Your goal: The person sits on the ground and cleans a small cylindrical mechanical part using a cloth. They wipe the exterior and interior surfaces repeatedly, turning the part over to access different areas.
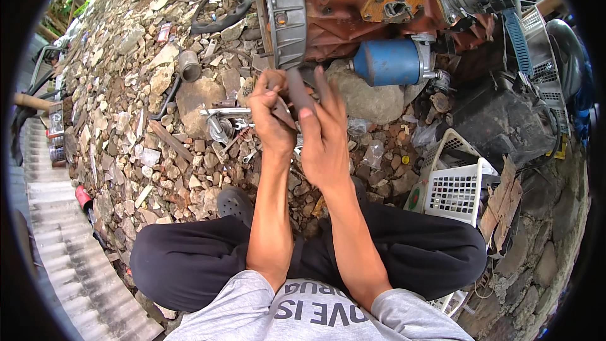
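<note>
In front of my knees, both hands work close together below the engine's grey bell housing [285, 25]. My left hand [273, 120] is closed round a thin, flat brownish piece [284, 113], its fingers curled inward. At its lower end, a dark grey strip [298, 90] meets the thumb of my right hand [325, 136]. Motion smears that hand's fingers, which reach up beside the strip. Whether the strip and the brownish piece are one thing I cannot make out. Left of my left wrist, wrenches [242, 126] and a metal bar [228, 112] lie on the stones.
The red-brown engine block [338, 38] with a blue canister filter [386, 63] stands ahead on a large rock [366, 98]. White plastic basket [453, 192] and black battery-like box [505, 117] are at right. A metal cup-shaped part [189, 66] lies left, on rubble; corrugated sheet [63, 240] edges it.
</note>
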The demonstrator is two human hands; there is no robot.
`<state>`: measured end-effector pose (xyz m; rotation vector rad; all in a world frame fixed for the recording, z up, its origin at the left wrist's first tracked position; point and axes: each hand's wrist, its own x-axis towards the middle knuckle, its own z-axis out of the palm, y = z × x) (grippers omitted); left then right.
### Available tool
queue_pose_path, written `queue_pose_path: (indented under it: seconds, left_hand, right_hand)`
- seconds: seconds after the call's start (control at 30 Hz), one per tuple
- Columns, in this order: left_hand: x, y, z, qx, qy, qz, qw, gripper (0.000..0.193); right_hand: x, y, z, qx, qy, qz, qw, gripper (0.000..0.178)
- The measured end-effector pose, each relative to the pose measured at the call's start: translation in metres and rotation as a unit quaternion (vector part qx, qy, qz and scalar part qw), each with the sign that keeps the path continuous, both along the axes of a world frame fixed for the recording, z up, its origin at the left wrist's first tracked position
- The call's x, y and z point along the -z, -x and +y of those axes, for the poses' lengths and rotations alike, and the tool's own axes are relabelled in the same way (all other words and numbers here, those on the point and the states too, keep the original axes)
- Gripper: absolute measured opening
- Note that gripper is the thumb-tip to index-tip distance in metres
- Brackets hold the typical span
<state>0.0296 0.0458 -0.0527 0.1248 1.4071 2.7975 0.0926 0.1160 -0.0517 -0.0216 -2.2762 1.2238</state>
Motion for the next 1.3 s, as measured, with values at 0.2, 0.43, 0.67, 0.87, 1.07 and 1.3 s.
queue_pose_path:
  seconds: [0.2,0.43,0.67,0.87,1.07,1.3]
  left_hand:
    - [-0.003,0.003,0.0,-0.014,-0.007,-0.014,1.0,0.024]
    - [0.001,0.002,-0.004,0.024,-0.029,-0.022,0.999,0.038]
    - [0.0,0.005,-0.002,-0.004,-0.004,0.001,1.0,0.044]
    - [-0.007,-0.004,-0.004,0.039,-0.024,-0.046,0.998,0.027]
    - [-0.003,0.016,-0.021,-0.006,-0.113,0.002,0.994,0.024]
    - [-0.042,-0.006,-0.016,0.059,-0.144,0.114,0.981,0.027]
  right_hand:
    - [-0.005,-0.011,-0.004,0.039,-0.063,-0.03,0.997,0.043]
    - [-0.011,-0.006,-0.001,0.057,-0.119,-0.038,0.991,0.045]
    - [-0.012,-0.007,-0.002,0.034,-0.091,-0.04,0.994,0.042]
    - [-0.012,-0.006,0.0,0.068,-0.125,-0.044,0.989,0.041]
    - [0.002,-0.019,0.005,0.067,-0.104,0.006,0.992,0.038]
    - [-0.039,-0.028,0.023,0.08,0.24,-0.037,0.967,0.026]
